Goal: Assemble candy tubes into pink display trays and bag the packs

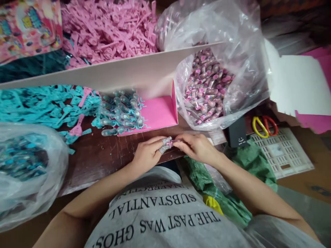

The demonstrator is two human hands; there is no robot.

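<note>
The small pink piece (173, 141) lies between the 2 hands at the table edge, long axis left to right. Right hand (197, 147) fingers pinch it; left hand (148, 153) fingertips, taped, touch its other end.

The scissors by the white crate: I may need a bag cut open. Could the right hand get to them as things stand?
Probably yes. The scissors lie uncovered, up and to the right of the right hand, with only a small black box between. But that hand and the left hand are pinching a small piece.
</note>
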